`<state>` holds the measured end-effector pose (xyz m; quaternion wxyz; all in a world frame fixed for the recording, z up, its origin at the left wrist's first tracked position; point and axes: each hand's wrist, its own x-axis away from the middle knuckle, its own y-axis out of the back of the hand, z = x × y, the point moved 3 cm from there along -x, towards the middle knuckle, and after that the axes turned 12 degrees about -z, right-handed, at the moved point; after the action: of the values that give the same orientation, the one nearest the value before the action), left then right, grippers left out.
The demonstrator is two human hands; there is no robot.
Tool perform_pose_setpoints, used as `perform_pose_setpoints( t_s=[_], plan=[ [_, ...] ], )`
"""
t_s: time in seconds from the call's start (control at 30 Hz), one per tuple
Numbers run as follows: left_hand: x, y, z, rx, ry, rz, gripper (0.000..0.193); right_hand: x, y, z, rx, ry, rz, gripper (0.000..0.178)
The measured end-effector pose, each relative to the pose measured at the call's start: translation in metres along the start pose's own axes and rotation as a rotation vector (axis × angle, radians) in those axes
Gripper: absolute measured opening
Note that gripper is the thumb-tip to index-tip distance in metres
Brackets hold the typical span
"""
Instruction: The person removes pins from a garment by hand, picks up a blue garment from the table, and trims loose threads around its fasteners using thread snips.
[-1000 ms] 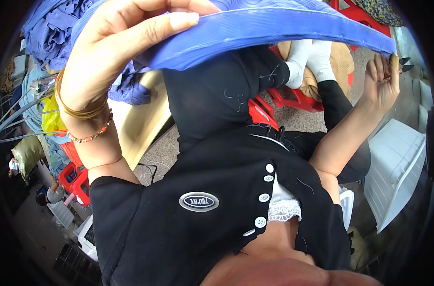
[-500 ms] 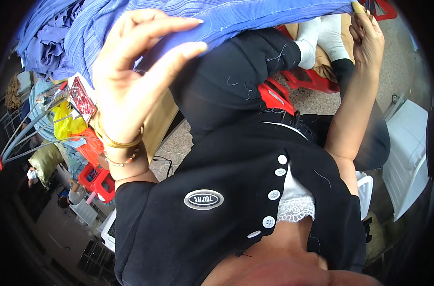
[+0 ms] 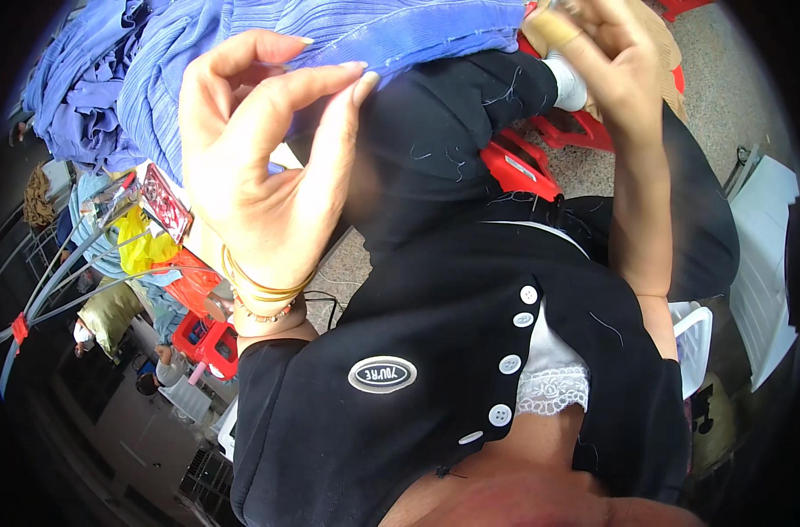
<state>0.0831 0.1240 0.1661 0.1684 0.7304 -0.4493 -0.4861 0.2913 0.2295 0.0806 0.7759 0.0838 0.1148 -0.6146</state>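
Observation:
A blue ribbed fabric point(image 3: 295, 22) lies heaped at the top left, its stitched band point(image 3: 435, 44) stretching right across my lap. My left hand point(image 3: 259, 149) has thumb and forefinger pinched together at the band's lower edge. Whether cloth or a thread is between those fingertips is too small to tell. Beside the band's right end is my right hand point(image 3: 615, 66), blurred, with a yellowish wrap point(image 3: 555, 28) on one digit. Its fingers are bent together, partly cut off by the top edge, and what they hold is unclear.
Loose threads cling to my dark trousers point(image 3: 444, 114). On the left are a red patterned packet point(image 3: 165, 204), yellow bag point(image 3: 139, 241), orange-red bag point(image 3: 189, 283) and red stool point(image 3: 209, 342). A red plastic piece point(image 3: 518, 165) sits beyond my lap; a white panel point(image 3: 764, 272) stands far right.
My right hand has moved left and upward, and the band's right end has shifted left too. My left thumb and forefinger, apart before, have come together at the fabric's edge.

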Motion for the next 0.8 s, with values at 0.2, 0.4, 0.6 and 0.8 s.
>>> perform_pose_setpoints(
  t_s=[0.2,0.4,0.6,0.8],
  plan=[
    [0.003,-0.002,0.001,0.095,0.025,-0.014,0.017,0.025,-0.024,0.019,-0.013,-0.015,0.112,0.038],
    [0.005,-0.003,0.000,0.111,0.034,-0.005,0.013,0.026,-0.034,0.031,0.194,0.319,0.075,0.036],
    [0.008,-0.006,0.005,0.151,0.052,-0.024,0.011,0.030,-0.043,0.029,0.134,0.380,0.041,0.039],
    [0.011,-0.011,0.010,0.299,0.154,-0.057,0.010,0.031,-0.047,0.032,0.145,0.333,0.026,0.041]
  ],
)
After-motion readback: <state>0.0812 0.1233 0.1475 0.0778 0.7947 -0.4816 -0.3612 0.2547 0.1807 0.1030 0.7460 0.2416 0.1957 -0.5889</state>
